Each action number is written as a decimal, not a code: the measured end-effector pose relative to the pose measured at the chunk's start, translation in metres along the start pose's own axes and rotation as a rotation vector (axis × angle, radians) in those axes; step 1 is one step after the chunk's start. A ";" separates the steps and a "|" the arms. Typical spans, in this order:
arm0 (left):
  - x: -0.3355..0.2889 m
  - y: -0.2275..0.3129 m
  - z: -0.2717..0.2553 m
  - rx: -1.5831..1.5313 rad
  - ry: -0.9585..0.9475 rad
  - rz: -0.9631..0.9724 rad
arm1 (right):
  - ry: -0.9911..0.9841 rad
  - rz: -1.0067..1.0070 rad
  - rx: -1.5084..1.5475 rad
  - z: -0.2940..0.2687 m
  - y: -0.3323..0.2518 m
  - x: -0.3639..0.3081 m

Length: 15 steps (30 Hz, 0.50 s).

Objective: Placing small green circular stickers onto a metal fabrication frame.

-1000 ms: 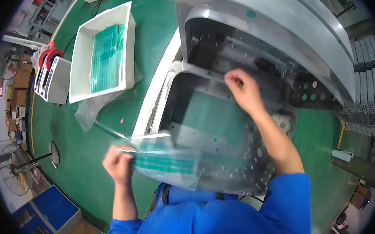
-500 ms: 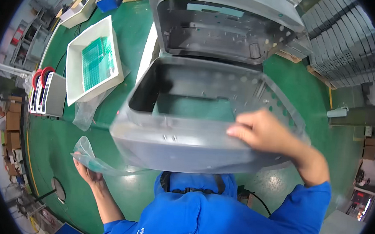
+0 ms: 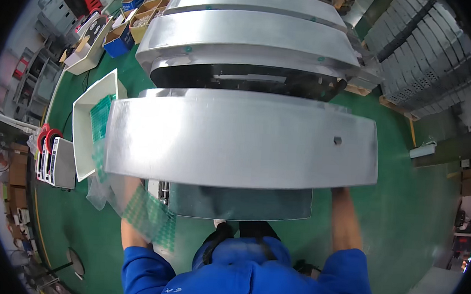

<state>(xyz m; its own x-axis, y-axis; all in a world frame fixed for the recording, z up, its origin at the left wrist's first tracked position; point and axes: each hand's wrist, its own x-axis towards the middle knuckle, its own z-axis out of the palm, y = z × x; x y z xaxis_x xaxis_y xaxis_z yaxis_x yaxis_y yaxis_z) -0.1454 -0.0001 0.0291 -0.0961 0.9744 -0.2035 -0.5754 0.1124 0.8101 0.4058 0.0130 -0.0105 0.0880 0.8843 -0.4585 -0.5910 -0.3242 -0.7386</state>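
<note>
A large silver-grey metal housing (image 3: 241, 142) is raised in front of me, its long smooth side facing up and a small hole near its right end. My left forearm (image 3: 128, 232) reaches under its left end; the left hand is hidden there. At the right end my right hand (image 3: 340, 192) goes under the lower edge, its fingers out of sight. Both hands appear to support the housing. A translucent green bubble-wrap sheet (image 3: 154, 218) hangs by my left forearm, with clear plastic film (image 3: 101, 192) beside it.
Further housings (image 3: 248, 36) stand just beyond. Below lies a dark green work surface (image 3: 240, 202). To the left are a white bin (image 3: 78, 125) with green sheets, a grey box (image 3: 62, 162) with red rings, and blue bins (image 3: 120, 43). Stacked grey panels (image 3: 427, 56) stand far right.
The housing has turned from showing its hollow inside to showing its smooth outer side, and it sits higher. My left hand has left the clear film's edge; both hands have gone under the housing.
</note>
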 end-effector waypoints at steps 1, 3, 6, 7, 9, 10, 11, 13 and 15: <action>0.001 -0.002 -0.004 0.029 -0.004 -0.022 | 0.002 0.121 -0.010 0.001 0.001 -0.002; -0.002 -0.004 -0.013 0.073 -0.007 -0.041 | -0.027 0.272 -0.034 0.011 -0.005 -0.002; 0.010 -0.012 -0.017 0.130 -0.078 -0.100 | -0.042 0.394 -0.048 0.017 -0.017 -0.012; 0.012 -0.014 -0.020 0.145 -0.104 -0.114 | -0.053 0.428 -0.051 0.023 -0.019 -0.013; 0.021 -0.020 -0.021 0.168 -0.173 -0.146 | -0.072 0.486 -0.062 0.031 -0.021 -0.016; 0.025 -0.024 -0.021 0.174 -0.198 -0.152 | -0.082 0.514 -0.066 0.035 -0.020 -0.019; 0.031 -0.027 -0.020 0.172 -0.215 -0.143 | -0.092 0.533 -0.073 0.039 -0.018 -0.017; 0.049 -0.040 -0.017 0.147 -0.221 -0.110 | -0.095 0.556 -0.085 0.038 -0.011 -0.014; 0.061 -0.048 -0.015 0.102 -0.170 -0.047 | -0.108 0.577 -0.088 0.032 -0.002 -0.014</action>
<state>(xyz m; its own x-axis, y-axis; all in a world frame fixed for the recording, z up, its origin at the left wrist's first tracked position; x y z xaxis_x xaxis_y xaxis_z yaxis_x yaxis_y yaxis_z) -0.1359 0.0507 -0.0304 0.0720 0.9855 -0.1535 -0.4897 0.1690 0.8554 0.3803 0.0124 0.0135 -0.3126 0.5847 -0.7486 -0.4501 -0.7852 -0.4254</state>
